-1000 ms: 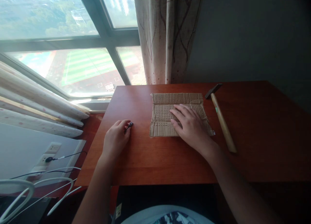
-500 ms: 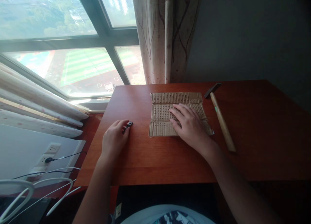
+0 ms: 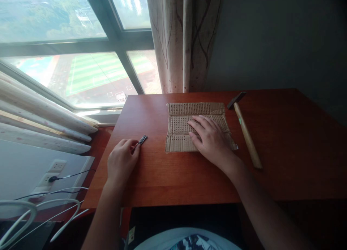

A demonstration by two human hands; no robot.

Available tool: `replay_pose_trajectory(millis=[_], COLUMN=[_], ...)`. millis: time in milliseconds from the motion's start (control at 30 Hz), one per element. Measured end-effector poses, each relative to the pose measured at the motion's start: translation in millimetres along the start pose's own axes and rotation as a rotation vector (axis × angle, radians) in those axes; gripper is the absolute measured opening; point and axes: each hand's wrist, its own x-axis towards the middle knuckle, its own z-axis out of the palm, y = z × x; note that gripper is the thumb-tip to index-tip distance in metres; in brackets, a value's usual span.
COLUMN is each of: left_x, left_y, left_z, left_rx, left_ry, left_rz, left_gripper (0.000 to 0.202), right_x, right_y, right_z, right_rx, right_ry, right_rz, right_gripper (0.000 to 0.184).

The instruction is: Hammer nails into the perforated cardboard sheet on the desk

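Left hand (image 3: 121, 162) has slid back — fingers pinching what look like nails (image 3: 142, 139) (right hand (image 3: 213, 141) flat, fingers spread, on cardboard (image 3: 179, 143)).

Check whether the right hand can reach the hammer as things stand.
Probably yes. The right hand lies flat and empty on the perforated cardboard; the hammer lies just right of it on the table, only bare tabletop between, its wooden handle uncovered. The left hand is busy pinching nails.

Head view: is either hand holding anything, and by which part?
The left hand pinches a small bundle of thin dark nails by its near end, between thumb and fingertips. The right hand lies flat on the perforated cardboard, gripping nothing.
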Motion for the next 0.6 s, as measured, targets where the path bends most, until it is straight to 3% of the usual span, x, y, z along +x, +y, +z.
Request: replay_pose_trajectory(millis=[600], left_x=[8.2], left_y=[4.6], left_z=[2.5], left_rx=[0.047], left_ry=[-0.015], left_rz=[0.039], left_gripper=[0.025], right_x=[0.1], right_y=[-0.8], right_z=[-0.8], right_rx=[-0.005], right_ry=[-0.004], right_rz=[0.005], right_gripper=[0.040])
